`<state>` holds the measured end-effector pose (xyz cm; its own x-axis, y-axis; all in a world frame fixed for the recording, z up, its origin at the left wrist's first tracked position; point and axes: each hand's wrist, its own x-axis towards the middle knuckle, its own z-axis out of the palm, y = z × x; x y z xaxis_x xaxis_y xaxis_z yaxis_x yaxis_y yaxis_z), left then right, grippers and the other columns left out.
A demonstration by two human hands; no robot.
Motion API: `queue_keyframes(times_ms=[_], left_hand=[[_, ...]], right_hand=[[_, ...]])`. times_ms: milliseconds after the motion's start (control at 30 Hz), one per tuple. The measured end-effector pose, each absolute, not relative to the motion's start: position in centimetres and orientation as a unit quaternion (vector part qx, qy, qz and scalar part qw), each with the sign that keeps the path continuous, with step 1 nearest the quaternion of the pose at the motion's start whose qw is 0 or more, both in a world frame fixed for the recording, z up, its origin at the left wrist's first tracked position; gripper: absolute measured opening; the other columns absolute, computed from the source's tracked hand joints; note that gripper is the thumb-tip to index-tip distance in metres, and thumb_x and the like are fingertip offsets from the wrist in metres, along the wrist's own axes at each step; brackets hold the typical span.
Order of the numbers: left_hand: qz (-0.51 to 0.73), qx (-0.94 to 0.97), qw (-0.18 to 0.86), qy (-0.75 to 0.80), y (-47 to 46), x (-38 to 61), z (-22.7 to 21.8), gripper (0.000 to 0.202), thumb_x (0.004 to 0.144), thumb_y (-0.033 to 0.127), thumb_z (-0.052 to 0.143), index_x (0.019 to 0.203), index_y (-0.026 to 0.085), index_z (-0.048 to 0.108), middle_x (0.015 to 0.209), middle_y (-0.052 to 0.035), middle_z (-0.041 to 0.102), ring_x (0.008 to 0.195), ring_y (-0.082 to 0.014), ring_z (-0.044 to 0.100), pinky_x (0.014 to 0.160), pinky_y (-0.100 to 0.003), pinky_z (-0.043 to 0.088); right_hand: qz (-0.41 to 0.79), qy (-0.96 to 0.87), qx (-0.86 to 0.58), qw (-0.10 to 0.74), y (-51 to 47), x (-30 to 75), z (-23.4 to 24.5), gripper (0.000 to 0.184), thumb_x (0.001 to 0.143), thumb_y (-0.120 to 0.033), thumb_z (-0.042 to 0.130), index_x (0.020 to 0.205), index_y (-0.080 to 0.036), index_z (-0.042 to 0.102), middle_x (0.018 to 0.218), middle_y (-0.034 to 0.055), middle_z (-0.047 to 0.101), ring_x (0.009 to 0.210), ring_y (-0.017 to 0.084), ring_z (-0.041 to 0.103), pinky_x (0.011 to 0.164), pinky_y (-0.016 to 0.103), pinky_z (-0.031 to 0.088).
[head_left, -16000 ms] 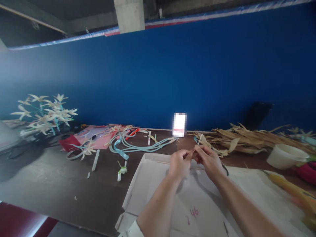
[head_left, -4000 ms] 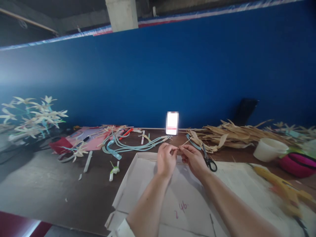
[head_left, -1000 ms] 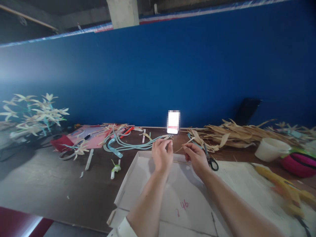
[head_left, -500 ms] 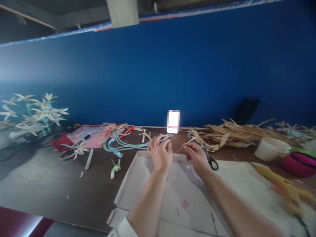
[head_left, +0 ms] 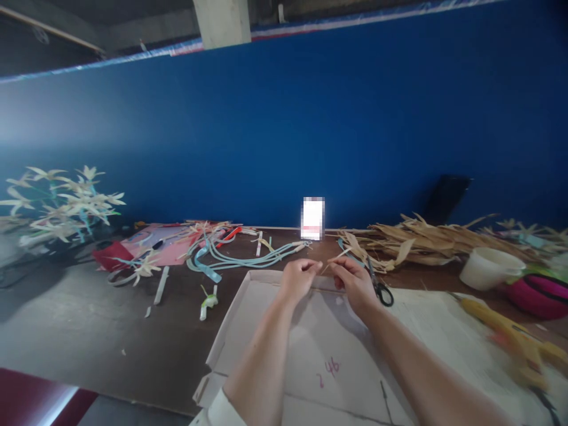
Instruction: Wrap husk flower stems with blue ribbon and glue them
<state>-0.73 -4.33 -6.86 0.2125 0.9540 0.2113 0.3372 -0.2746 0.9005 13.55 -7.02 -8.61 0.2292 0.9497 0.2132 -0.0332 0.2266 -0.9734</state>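
Above the far edge of an open flat cardboard box, my two hands nearly meet. My right hand is closed in a pinch on a thin pale strip, which looks like dried husk. My left hand is also closed, with thumb and fingertips together at the strip's other end. Its fingers partly hide that end. Black-handled scissors lie just right of my right hand. Beyond my left hand, pale blue cords lie looped on the dark table.
Dried husks are heaped at the back right, near a white cup and a magenta pouch. A yellow glue gun lies on paper at right. White artificial flowers stand at left. A bright phone-like screen leans against the blue wall.
My left hand has come down and right from above the cord ends, its spread fingers closing to a pinch at the strip. My right hand stays almost in place.
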Motion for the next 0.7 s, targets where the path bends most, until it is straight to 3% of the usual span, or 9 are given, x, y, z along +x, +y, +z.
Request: queue_keyframes(times_ms=[333, 700], left_hand=[[0.396, 0.659, 0.469, 0.434, -4.72, -0.43, -7.06, 0.021, 0.071, 0.033, 0.058, 0.076, 0.016, 0.07, 0.076, -0.0026, 0.068, 0.07, -0.0135, 0.057, 0.067, -0.024, 0.041], [0.412, 0.653, 0.462, 0.436, -4.47, -0.27, -7.62, 0.019, 0.07, 0.031, 0.058, 0.076, 0.015, 0.068, 0.073, -0.0028, 0.066, 0.066, -0.012, 0.055, 0.063, -0.023, 0.041]], right_hand=[[0.416, -0.476, -0.466, 0.619, -7.16, 13.51, -8.52, 0.024, 0.067, -0.04, 0.064, 0.078, -0.019, 0.061, 0.056, -0.0026, 0.053, 0.045, 0.008, 0.038, 0.042, 0.022, 0.028], [0.427, -0.476, -0.48, 0.601, -6.97, 13.51, -8.76, 0.027, 0.067, -0.042, 0.064, 0.079, -0.018, 0.061, 0.053, -0.0025, 0.052, 0.044, 0.009, 0.038, 0.042, 0.022, 0.027]])
